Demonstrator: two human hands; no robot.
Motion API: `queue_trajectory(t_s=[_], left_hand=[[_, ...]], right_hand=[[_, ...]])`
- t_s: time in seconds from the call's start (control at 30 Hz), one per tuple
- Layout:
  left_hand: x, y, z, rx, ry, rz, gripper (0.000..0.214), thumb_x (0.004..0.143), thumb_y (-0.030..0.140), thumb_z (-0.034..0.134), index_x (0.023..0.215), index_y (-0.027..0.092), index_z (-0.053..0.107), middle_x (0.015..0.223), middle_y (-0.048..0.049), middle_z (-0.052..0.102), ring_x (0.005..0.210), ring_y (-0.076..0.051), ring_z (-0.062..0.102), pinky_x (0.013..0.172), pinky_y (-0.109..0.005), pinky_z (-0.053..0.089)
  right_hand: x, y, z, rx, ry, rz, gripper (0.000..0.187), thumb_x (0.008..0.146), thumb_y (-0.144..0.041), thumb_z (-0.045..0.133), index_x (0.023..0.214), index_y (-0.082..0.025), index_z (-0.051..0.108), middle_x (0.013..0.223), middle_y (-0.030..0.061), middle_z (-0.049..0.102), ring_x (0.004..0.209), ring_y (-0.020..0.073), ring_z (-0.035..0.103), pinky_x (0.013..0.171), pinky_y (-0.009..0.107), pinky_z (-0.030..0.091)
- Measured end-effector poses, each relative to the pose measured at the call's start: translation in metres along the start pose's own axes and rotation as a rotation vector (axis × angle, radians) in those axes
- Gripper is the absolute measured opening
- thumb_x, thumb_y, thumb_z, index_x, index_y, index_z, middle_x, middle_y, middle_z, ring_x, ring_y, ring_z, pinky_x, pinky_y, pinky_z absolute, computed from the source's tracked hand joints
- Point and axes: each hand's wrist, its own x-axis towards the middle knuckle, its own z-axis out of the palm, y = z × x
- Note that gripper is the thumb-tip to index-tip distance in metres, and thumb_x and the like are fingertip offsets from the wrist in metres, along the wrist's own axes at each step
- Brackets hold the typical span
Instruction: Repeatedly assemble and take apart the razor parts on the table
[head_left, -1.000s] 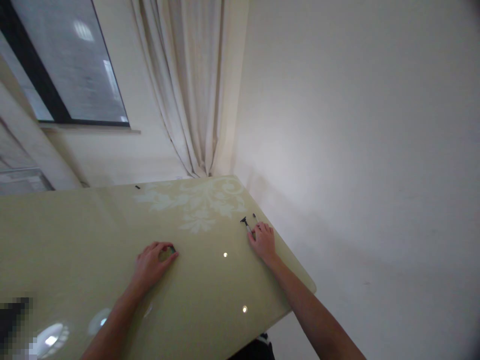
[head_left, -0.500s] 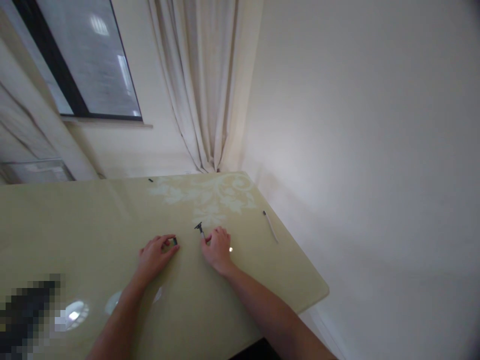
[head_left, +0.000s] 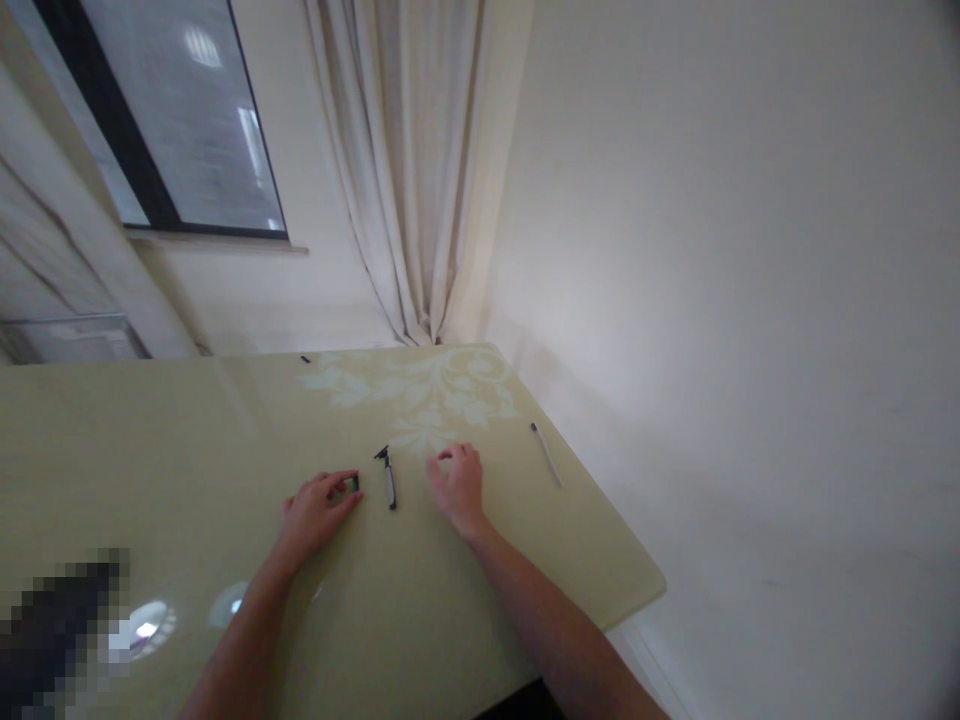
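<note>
My left hand (head_left: 313, 514) rests on the pale green table (head_left: 187, 440) and pinches a small dark object (head_left: 351, 484) between thumb and fingertips. Just right of it lies a slim black-and-silver tool (head_left: 388, 478), free on the glass. My right hand (head_left: 457, 486) hovers a little further right, fingers curled loosely and holding nothing. A thin white stick (head_left: 547, 454) with a dark tip lies near the table's right edge.
The glossy table has a white floral print (head_left: 420, 390) at its far corner and ends at the right edge (head_left: 600, 500) by the wall. A curtain (head_left: 409, 170) and window (head_left: 172, 120) stand behind. A tiny dark bit (head_left: 304, 359) lies at the far edge.
My right hand carried the black-and-silver tool from the right edge to the middle, set it down beside my left hand and drew back right. The white stick stayed.
</note>
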Motion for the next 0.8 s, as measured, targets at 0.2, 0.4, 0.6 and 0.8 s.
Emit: queue_trajectory(t_s=[0.2, 0.4, 0.6, 0.8], left_hand=[[0.003, -0.002, -0.002, -0.033, -0.04, -0.031, 0.044, 0.088, 0.045, 0.06, 0.125, 0.026, 0.073, 0.112, -0.0077, 0.076, 0.104, -0.027, 0.069, 0.093, -0.04, 0.047], [0.002, 0.002, -0.005, -0.038, -0.042, -0.041, 0.046, 0.088, 0.044, 0.061, 0.129, 0.026, 0.071, 0.112, -0.0074, 0.076, 0.105, -0.027, 0.068, 0.094, -0.041, 0.046], [0.001, 0.0, -0.003, -0.028, -0.02, -0.015, 0.042, 0.089, 0.044, 0.059, 0.125, 0.027, 0.073, 0.114, -0.0078, 0.076, 0.106, -0.028, 0.068, 0.093, -0.042, 0.045], [0.0, 0.004, -0.004, -0.035, -0.016, -0.036, 0.041, 0.088, 0.042, 0.061, 0.125, 0.028, 0.073, 0.112, -0.0075, 0.076, 0.105, -0.029, 0.068, 0.094, -0.043, 0.045]], right_hand=[[0.029, 0.113, -0.096, -0.344, 0.287, 0.1, 0.018, 0.089, -0.031, 0.059, 0.1, -0.017, 0.066, 0.105, 0.0156, 0.065, 0.102, 0.0318, 0.057, 0.089, 0.042, 0.041], [0.026, 0.169, -0.129, -0.298, 0.176, 0.201, 0.013, 0.083, -0.022, 0.056, 0.093, -0.018, 0.063, 0.091, 0.0132, 0.066, 0.087, 0.0285, 0.062, 0.078, 0.037, 0.043], [0.009, 0.123, -0.093, -0.185, 0.079, 0.125, 0.014, 0.079, -0.013, 0.056, 0.088, -0.02, 0.063, 0.084, 0.0066, 0.07, 0.073, 0.0197, 0.065, 0.069, 0.029, 0.047], [-0.02, 0.033, -0.028, 0.03, -0.146, -0.069, 0.018, 0.081, -0.008, 0.058, 0.093, -0.02, 0.064, 0.092, 0.0053, 0.069, 0.075, 0.0169, 0.065, 0.071, 0.026, 0.049]])
